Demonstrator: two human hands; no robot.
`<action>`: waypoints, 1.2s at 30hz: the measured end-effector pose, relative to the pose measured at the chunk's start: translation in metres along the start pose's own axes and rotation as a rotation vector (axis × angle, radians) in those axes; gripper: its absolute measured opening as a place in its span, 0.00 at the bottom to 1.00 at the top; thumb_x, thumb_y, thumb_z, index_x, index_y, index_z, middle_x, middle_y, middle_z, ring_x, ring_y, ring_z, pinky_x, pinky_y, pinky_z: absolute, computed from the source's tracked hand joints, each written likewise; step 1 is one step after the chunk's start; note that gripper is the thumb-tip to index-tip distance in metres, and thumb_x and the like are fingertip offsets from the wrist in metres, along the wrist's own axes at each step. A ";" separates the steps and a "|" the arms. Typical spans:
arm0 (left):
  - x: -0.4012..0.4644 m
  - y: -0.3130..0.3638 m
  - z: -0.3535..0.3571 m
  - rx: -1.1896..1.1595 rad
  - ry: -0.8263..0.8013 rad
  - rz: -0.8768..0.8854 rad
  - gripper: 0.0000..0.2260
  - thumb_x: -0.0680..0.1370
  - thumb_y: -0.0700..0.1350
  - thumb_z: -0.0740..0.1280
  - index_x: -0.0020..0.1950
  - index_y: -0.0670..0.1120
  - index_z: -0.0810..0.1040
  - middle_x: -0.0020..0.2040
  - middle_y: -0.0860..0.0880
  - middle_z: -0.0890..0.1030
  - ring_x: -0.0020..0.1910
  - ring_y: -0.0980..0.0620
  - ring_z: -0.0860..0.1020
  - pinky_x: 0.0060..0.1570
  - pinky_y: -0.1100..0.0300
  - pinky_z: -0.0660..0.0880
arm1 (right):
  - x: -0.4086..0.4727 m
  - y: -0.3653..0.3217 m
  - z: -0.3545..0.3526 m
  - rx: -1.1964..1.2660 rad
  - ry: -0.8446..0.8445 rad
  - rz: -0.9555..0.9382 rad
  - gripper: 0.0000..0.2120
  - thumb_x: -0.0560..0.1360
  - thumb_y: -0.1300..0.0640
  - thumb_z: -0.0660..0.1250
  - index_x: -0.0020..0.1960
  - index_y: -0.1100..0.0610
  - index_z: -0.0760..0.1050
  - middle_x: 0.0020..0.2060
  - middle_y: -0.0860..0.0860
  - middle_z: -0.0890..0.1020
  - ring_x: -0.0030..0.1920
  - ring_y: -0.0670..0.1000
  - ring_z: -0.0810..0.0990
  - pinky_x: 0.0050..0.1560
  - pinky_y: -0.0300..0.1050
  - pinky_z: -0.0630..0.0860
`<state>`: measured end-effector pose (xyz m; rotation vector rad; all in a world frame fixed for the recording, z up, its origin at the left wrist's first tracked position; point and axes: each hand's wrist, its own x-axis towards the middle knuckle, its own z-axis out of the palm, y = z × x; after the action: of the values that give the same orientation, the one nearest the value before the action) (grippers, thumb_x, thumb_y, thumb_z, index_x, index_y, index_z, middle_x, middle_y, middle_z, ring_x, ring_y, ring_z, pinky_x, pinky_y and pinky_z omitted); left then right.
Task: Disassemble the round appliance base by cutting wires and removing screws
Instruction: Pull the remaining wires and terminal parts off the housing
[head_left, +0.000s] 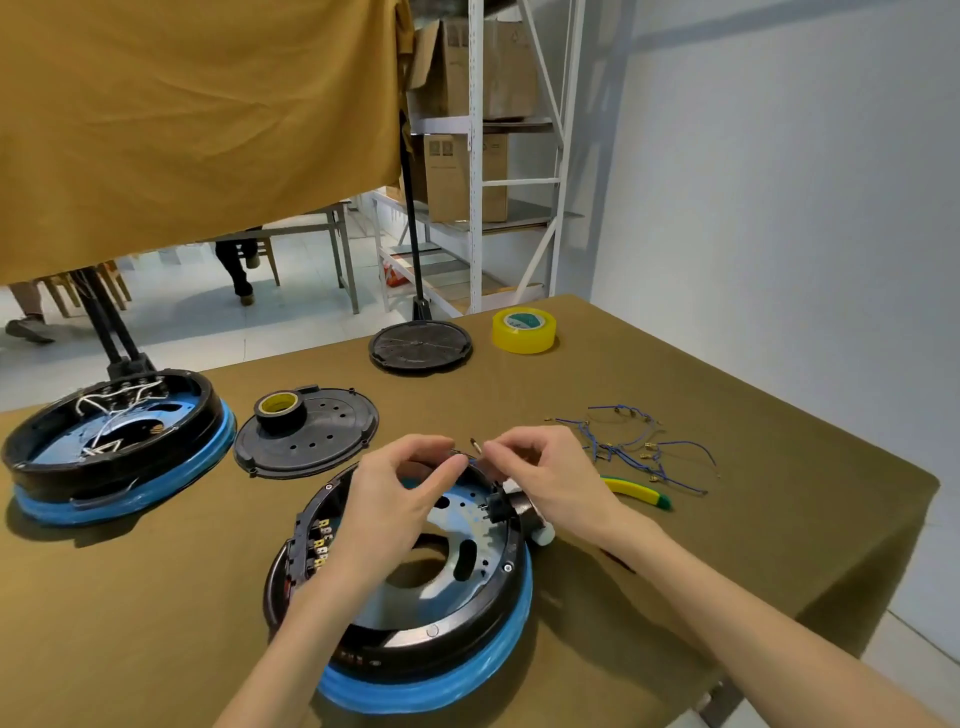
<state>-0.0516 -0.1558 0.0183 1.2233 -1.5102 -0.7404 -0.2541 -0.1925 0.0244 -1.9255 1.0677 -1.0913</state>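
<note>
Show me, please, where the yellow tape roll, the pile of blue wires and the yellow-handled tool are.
yellow tape roll (524, 330): head view, outer side wall.
pile of blue wires (631, 448): head view, tangled middle.
yellow-handled tool (635, 490): head view, yellow handle.

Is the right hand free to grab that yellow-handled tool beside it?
Probably not at once: the right hand is pinching a small wire end above the round base. The yellow-handled tool lies unobstructed on the cloth just beyond its wrist, partly hidden.
</note>
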 end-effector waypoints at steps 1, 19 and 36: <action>0.000 -0.004 0.004 0.101 -0.016 -0.019 0.15 0.75 0.59 0.72 0.60 0.57 0.81 0.53 0.57 0.84 0.54 0.59 0.81 0.52 0.66 0.78 | 0.003 0.009 -0.008 -0.035 0.068 0.021 0.11 0.82 0.53 0.67 0.44 0.52 0.85 0.37 0.45 0.86 0.40 0.45 0.83 0.43 0.40 0.78; -0.002 -0.023 0.018 0.787 -0.211 0.099 0.29 0.78 0.71 0.57 0.78 0.63 0.64 0.75 0.60 0.63 0.76 0.56 0.58 0.76 0.53 0.55 | 0.022 0.061 -0.050 -0.680 0.148 0.151 0.12 0.83 0.53 0.62 0.57 0.56 0.83 0.51 0.54 0.84 0.52 0.55 0.81 0.54 0.53 0.77; -0.037 -0.013 -0.049 0.969 0.046 -0.068 0.21 0.82 0.57 0.63 0.75 0.57 0.71 0.74 0.56 0.69 0.76 0.52 0.62 0.74 0.51 0.60 | 0.042 0.030 0.003 -0.515 -0.036 0.257 0.11 0.84 0.51 0.63 0.56 0.60 0.75 0.50 0.56 0.80 0.50 0.57 0.79 0.53 0.53 0.77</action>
<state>-0.0023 -0.1180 0.0095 1.9723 -1.8541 0.0409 -0.2479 -0.2424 0.0129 -2.0979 1.6439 -0.6776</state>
